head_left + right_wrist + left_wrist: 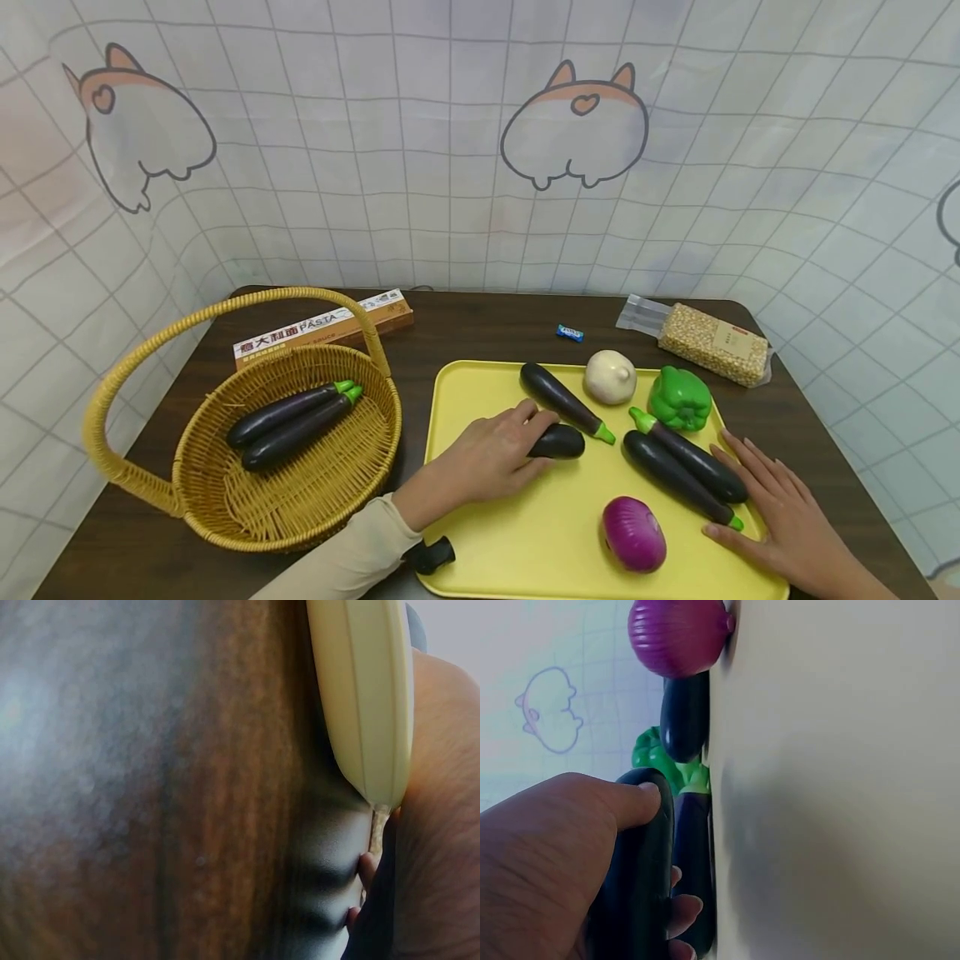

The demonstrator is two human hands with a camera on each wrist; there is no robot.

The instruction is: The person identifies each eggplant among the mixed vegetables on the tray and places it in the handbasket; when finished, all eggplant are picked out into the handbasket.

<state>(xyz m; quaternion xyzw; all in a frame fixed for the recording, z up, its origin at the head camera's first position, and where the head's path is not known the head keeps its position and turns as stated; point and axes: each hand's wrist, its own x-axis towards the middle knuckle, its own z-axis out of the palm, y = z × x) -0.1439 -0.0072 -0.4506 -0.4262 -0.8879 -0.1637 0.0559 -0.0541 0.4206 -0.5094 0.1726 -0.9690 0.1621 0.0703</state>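
Left hand (498, 450): curls round one eggplant, thumb on one side and fingers on the other
Held eggplant (558, 442): over the middle of the tray, blunt end poking out past the fingers; whether it touches the tray, cannot tell
Right hand (795, 512): at the tray's right edge, fingers stretched out, thumb spread away from them
Paired eggplants (667, 475): side by side in the tray's right part, beside that hand
Single eggplant (558, 394): near the tray's far edge
White bulb (611, 377): inside the tray's far edge
Green pepper (680, 398): in the tray's far right corner
Purple onion (633, 535): on the tray's near half
Tray (517, 542): yellow, on the dark desk (487, 325)
Basket (322, 483): left of the tray, two eggplants (303, 427) inside
Pasta box (322, 327): beyond the tray, to its left
Blue packet (570, 332): beyond the tray's far edge
Bag of kernels (712, 343): beyond the tray's far right corner
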